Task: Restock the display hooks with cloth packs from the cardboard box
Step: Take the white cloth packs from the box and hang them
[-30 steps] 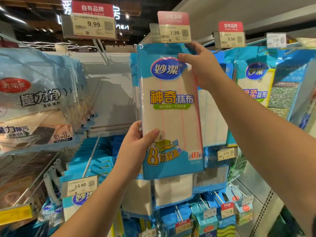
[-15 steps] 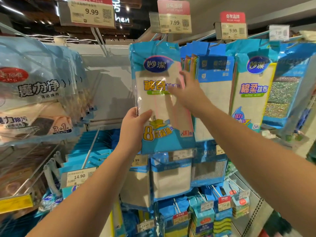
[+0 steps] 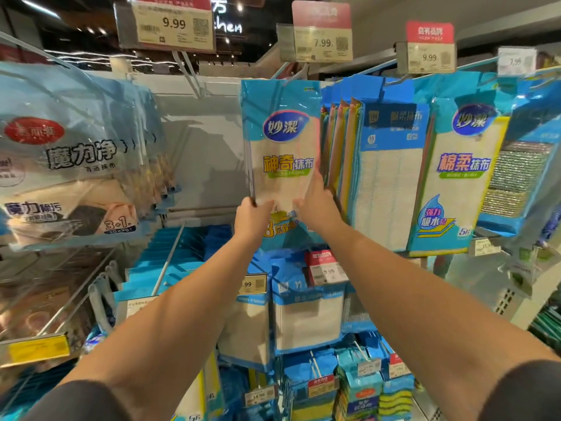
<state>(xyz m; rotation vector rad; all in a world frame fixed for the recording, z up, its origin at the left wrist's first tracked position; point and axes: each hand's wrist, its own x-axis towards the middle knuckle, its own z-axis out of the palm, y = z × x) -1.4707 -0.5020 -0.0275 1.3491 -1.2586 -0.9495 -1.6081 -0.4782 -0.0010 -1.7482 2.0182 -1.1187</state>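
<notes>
- Both arms reach up and forward to one cloth pack (image 3: pixel 282 147), blue-topped with a pale cloth showing through the front, hanging upright at the head of the display under the 7.99 price tag (image 3: pixel 322 41).
- Left hand (image 3: pixel 252 218): grips the pack's lower left edge, thumb across the front face, the other fingers wrapped behind and out of sight.
- Right hand (image 3: pixel 317 202): fingers laid out straight against the pack's lower right front, touching it flat; blurred, so whether the thumb hooks the edge cannot be told.
- Whether the pack's top hole sits on the hook cannot be told; the top edge is level with the neighbouring packs.
- Just beside it on the right: a row of multicoloured cloth packs (image 3: pixel 391 165), then a yellow-edged pack (image 3: pixel 461 177) under a 9.99 tag (image 3: pixel 429 53).
- Left of it: bare back panel (image 3: pixel 200 153), then clear-fronted packs (image 3: pixel 69 159) hanging near the camera.
- Below: more blue packs (image 3: pixel 306 317) and small price tags on lower hooks.
</notes>
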